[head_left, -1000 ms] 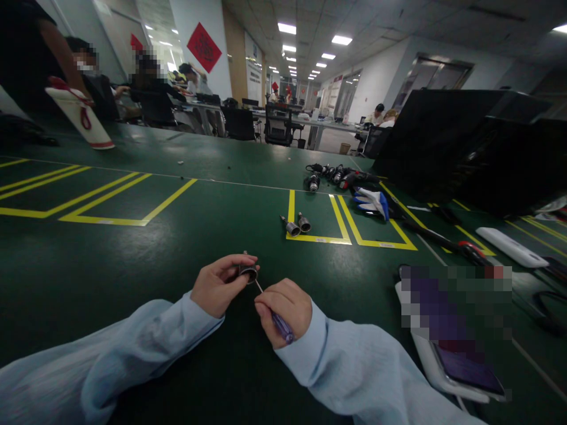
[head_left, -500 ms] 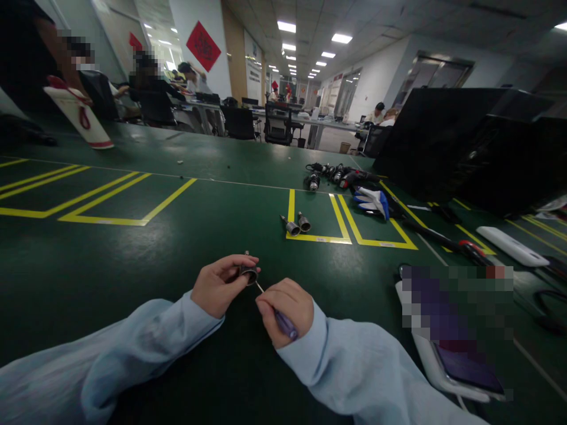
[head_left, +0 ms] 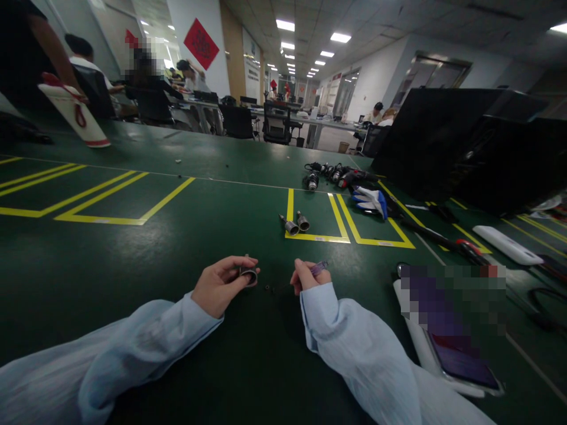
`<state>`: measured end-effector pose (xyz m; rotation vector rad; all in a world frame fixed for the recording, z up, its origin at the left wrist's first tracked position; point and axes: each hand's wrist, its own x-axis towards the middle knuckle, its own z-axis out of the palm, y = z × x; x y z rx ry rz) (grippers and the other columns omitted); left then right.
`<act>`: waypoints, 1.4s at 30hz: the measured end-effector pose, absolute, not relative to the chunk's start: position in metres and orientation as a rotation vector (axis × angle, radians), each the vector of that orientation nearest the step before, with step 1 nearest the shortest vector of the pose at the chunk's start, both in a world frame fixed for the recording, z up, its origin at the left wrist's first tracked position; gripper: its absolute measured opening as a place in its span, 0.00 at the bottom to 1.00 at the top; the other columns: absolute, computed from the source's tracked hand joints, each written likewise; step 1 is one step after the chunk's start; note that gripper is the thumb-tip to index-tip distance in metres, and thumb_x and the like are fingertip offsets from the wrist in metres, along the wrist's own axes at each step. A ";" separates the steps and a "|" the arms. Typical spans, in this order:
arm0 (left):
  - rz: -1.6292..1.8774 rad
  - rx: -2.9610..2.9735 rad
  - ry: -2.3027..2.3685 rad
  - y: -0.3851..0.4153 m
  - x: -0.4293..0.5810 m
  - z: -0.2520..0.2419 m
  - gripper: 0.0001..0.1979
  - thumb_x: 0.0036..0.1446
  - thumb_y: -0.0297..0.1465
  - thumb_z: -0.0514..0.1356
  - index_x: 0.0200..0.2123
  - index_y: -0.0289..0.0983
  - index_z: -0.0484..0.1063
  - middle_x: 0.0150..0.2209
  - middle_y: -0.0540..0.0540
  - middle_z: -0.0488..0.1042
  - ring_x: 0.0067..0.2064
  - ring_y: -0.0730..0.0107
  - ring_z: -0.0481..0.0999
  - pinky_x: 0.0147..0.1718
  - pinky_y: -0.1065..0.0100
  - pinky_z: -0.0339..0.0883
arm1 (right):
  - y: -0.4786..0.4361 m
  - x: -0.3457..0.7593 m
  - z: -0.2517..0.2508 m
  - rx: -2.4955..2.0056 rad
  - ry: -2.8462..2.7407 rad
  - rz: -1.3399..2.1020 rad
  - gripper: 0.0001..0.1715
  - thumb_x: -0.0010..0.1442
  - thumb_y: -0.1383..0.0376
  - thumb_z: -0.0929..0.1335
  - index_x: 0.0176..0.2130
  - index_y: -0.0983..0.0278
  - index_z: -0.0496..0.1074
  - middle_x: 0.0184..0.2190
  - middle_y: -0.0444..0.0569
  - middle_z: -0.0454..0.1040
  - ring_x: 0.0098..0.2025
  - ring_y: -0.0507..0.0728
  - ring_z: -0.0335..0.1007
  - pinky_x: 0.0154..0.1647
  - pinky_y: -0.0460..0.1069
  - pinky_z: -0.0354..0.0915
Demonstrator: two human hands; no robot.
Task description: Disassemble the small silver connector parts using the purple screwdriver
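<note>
A round metal socket piece (head_left: 249,277) is held between the fingers and thumb of my left hand (head_left: 218,287), its hollow end facing me. My right hand (head_left: 310,276) is closed around a screwdriver with a purplish clear handle (head_left: 319,268), apart from the socket piece. On the green table between my hands lie tiny dark parts (head_left: 267,288), too small to name. Two similar metal socket pieces, one on the left (head_left: 291,228) and one on the right (head_left: 303,222), rest inside a yellow taped outline.
A blue and white glove (head_left: 371,202) and dark tools with cables (head_left: 332,172) lie beyond. At right are a phone (head_left: 465,360) and a white box (head_left: 507,245); a paper cup (head_left: 77,115) stands far left. People sit behind.
My right hand has moved right and away from the socket piece, turning the screwdriver handle upward. Tiny parts now show on the table between my hands. My left hand has barely moved.
</note>
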<state>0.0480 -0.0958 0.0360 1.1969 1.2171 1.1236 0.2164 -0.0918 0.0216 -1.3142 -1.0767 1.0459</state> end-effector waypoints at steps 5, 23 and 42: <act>1.122 1.198 1.203 -0.099 0.054 0.038 0.11 0.35 0.28 0.64 0.28 0.32 0.71 0.38 0.41 0.74 0.39 0.58 0.75 0.38 0.57 0.72 | -0.093 0.215 0.019 -1.261 -1.156 1.131 0.23 0.50 0.54 0.62 0.12 0.65 0.62 0.06 0.39 0.57 0.09 0.46 0.53 0.11 0.42 0.50; 1.111 1.239 1.169 -0.099 0.057 0.034 0.10 0.38 0.27 0.63 0.29 0.33 0.71 0.39 0.42 0.74 0.41 0.61 0.74 0.44 0.58 0.68 | -0.099 0.208 0.018 -1.351 -1.227 0.874 0.25 0.52 0.52 0.61 0.13 0.65 0.64 0.08 0.41 0.59 0.12 0.47 0.55 0.14 0.42 0.53; 1.136 1.218 1.132 -0.091 0.054 0.029 0.17 0.38 0.27 0.63 0.36 0.33 0.71 0.40 0.42 0.74 0.42 0.61 0.74 0.48 0.57 0.64 | -0.099 0.207 0.015 -1.344 -1.527 0.502 0.23 0.54 0.58 0.60 0.13 0.64 0.63 0.11 0.42 0.60 0.16 0.48 0.57 0.19 0.44 0.54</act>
